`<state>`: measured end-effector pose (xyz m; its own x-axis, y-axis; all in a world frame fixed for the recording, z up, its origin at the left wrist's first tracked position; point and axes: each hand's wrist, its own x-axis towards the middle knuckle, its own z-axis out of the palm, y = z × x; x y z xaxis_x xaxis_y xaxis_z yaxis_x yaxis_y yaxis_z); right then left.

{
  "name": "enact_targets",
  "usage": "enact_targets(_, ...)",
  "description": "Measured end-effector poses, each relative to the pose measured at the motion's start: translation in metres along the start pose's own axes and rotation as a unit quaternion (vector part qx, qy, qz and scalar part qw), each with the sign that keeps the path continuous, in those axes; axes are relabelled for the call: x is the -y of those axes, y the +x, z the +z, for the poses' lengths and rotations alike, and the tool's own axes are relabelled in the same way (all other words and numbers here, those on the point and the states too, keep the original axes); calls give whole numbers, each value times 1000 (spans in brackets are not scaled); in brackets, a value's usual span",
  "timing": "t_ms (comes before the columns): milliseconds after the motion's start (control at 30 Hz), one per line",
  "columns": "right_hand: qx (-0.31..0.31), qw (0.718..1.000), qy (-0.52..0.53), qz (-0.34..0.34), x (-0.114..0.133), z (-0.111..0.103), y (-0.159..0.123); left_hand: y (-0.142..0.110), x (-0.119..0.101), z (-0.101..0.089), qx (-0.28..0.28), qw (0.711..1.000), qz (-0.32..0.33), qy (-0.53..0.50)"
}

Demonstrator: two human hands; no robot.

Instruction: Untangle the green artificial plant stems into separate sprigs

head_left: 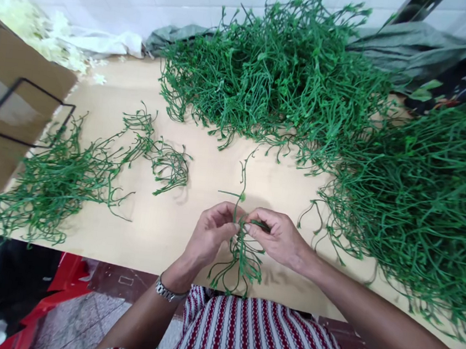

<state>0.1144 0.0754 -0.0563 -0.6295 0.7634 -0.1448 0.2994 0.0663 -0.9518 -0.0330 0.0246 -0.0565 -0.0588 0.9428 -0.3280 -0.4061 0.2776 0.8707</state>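
Thumb and fingers of my left hand point(215, 231) pinch a green artificial plant stem point(242, 259) near the table's front edge. My right hand point(278, 236) is closed on the same plant from the other side, its fingertips almost meeting the left ones. Thin curly sprigs hang below both hands toward my body, and one long sprig points up and away from me. The exact spot where the fingertips meet is partly hidden by the fingers.
A large heap of green artificial stems point(276, 79) lies at the back, another pile point(430, 201) at the right. A looser bunch point(61, 178) spreads at the left beside a cardboard box point(13, 79) and black wire frame point(6, 95). Pale artificial flowers point(32, 25) sit behind the box.
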Motion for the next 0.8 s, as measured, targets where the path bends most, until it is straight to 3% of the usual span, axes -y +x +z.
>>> enact_targets(133, 19, 999, 19, 23, 0, 1, -1, -4, 1, 2, -11, 999, 11, 28)
enact_targets(367, 87, 983, 150, 58, -11, -2, -1, -7, -4, 8, -15, 987, 43, 153)
enact_targets(500, 112, 987, 115, 30, -11, -5, -2, -7, -5, 10, 12, 988, 26, 149)
enact_targets(800, -9, 995, -61, -77, -4, -4, -4, -7, -10, 7, 25, 992, 21, 121)
